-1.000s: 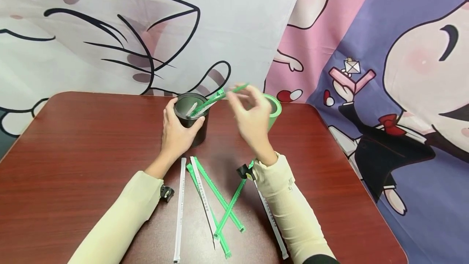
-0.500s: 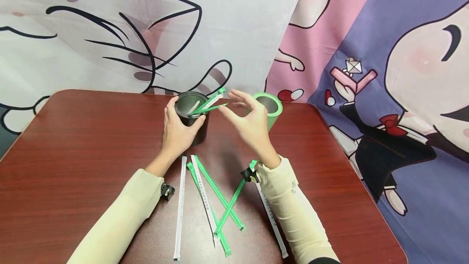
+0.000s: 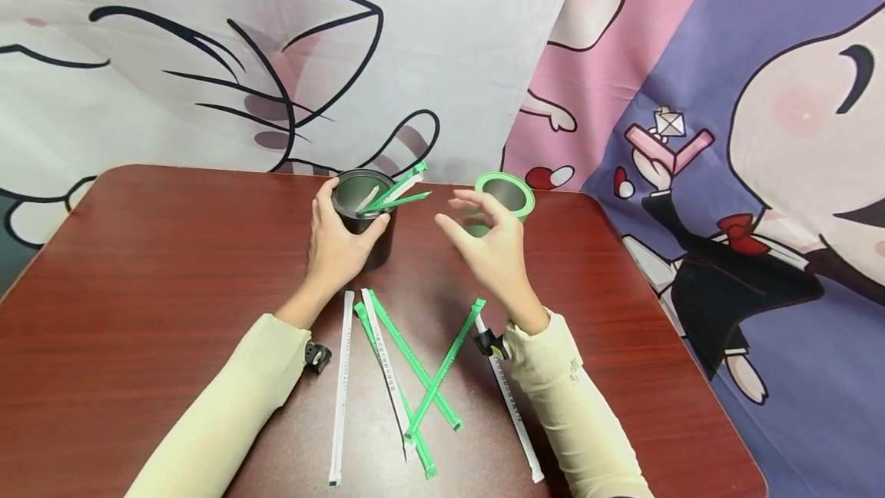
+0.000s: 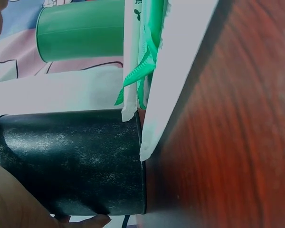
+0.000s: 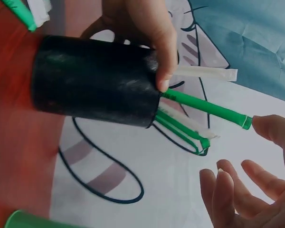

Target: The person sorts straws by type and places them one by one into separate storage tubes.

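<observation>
Head view: dark red table point(image 3: 173, 267), faint grain, rounded far corners beyond both hands, broad bare wood left of the left hand point(image 3: 339, 244). Past the table and beyond both hands, printed cloth point(image 3: 456, 44), pale with black cat-like outlines behind the left hand, pink and violet with cartoon shapes to the right of the right hand point(image 3: 494, 240). Cream sleeves point(image 3: 228, 398) on both forearms, a small black camera point(image 3: 318, 357) at each wrist.

In the left hand's grasp, black cup point(image 3: 382, 246), upright on the table, with fingers curled round its far left side and thumb on its near side by the rim. Inside, at least two green straws point(image 5: 206, 108) and two white straws point(image 5: 206, 72), most leaning toward the right hand.

Right hand well apart from the left, thumb and fingers spread; thumb tip just beside the free end of one green straw, a small gap visible from the head. Directly behind the right hand and partly covered by it, green cup point(image 3: 529, 203).

Between the forearms, nearer than both hands, loose straws point(image 3: 444, 371): three green, three white, several crossing, one white partly hidden by the right wrist's camera.
</observation>
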Demonstrator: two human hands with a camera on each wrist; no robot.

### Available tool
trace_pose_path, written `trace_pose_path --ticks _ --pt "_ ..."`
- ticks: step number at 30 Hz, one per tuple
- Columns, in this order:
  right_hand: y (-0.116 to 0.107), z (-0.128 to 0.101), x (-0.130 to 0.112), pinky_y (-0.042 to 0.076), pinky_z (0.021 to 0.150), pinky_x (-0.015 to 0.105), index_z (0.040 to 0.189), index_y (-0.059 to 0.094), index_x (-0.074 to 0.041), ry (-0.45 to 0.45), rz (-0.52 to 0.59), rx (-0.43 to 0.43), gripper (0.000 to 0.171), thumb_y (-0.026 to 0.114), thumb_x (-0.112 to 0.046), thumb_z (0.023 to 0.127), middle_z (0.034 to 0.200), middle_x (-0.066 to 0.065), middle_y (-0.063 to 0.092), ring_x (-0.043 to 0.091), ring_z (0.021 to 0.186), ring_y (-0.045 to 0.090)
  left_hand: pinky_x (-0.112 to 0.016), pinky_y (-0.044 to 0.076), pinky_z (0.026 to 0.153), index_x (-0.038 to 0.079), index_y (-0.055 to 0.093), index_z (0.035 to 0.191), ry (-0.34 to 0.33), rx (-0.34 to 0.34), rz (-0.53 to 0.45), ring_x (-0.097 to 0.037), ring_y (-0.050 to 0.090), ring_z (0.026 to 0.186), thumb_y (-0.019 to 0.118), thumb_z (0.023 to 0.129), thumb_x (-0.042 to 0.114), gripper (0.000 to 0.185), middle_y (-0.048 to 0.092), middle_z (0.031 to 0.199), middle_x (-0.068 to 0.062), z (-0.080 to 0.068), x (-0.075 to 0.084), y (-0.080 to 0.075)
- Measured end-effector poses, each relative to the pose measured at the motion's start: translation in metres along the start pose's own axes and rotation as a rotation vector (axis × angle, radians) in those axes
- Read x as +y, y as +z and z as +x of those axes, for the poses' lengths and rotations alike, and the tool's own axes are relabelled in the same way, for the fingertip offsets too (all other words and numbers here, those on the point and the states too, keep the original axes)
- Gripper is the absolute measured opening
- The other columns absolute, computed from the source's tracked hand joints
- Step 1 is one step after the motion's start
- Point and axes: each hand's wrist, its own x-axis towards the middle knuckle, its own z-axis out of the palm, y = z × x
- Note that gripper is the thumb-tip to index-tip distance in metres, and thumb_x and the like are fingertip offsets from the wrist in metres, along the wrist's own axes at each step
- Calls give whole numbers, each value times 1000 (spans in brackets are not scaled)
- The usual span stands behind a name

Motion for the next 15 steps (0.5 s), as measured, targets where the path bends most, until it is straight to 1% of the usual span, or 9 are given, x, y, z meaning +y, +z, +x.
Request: trace_pose_path --ticks 4,8,11,15 --pt "-8 -10 10 54 77 54 109 68 10 43 -56 0 32 79 6 78 96 26 71 40 83 68 -55 40 93 27 24 152 -4 -5 -1 -32 45 125 74 79 56 92 38 144 -9 0 0 1" --pt "-16 -20 42 56 74 45 110 72 -1 112 -128 -26 34 83 -8 79 95 19 73 31 81 71 -55 41 93 27 25 151 -4 3 4 -32 45 125 75 79 55 92 39 143 -9 0 0 0" --pt "-22 -26 61 57 71 37 111 73 -8 164 -185 -52 37 85 -18 78 93 13 74 25 75 72 -55 41 93 28 25 151 -3 6 3 -32 45 125 75 79 55 92 39 143 -9 0 0 0" --pt "-28 -35 66 56 65 31 110 73 -9 224 -238 -82 36 86 -19 78 90 10 74 24 70 73 -55 41 93 27 25 151 -3 6 1 -33 45 125 75 79 55 93 39 144 -9 0 0 0"
